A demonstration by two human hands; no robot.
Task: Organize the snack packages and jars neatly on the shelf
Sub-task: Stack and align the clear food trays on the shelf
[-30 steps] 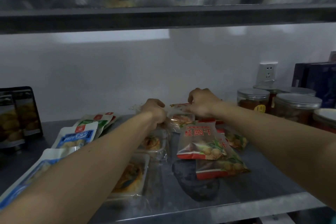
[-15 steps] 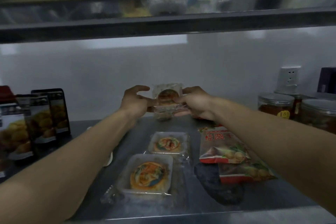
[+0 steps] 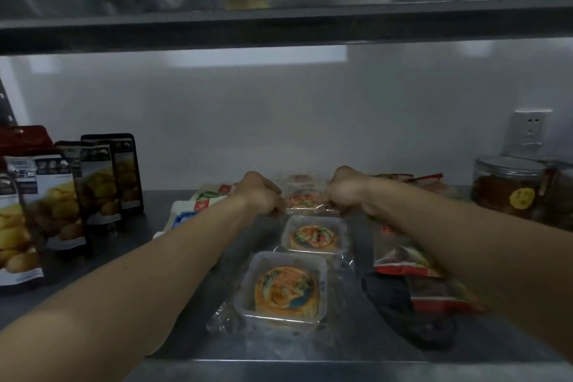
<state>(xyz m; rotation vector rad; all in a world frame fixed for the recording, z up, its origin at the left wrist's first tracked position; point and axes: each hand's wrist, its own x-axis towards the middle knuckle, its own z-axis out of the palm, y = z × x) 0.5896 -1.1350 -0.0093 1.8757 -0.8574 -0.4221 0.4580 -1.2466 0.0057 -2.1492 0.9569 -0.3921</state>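
Three clear-wrapped pastry packs lie in a line down the middle of the steel shelf point(image 3: 161, 257). The far pastry pack point(image 3: 305, 200) rests flat on the shelf, with my left hand point(image 3: 260, 194) pinching its left edge and my right hand point(image 3: 348, 191) pinching its right edge. Behind it lies another pack, blurred. The middle pastry pack point(image 3: 313, 236) and the near pastry pack point(image 3: 285, 290) lie flat toward me. Red-and-green dried-fruit bags point(image 3: 403, 260) sit under my right forearm.
Dark stand-up snack pouches point(image 3: 93, 183) line the left side. White and blue flat packets point(image 3: 192, 208) lie behind my left forearm. Lidded clear jars point(image 3: 505, 186) stand at the right, below a wall socket point(image 3: 528, 133). A dark cloth-like object point(image 3: 400, 310) lies front right. An upper shelf point(image 3: 279, 25) overhangs.
The pastry pack that both hands held up in the air has come down onto the shelf, behind the other two. Both hands have dropped with it and still grip its edges.
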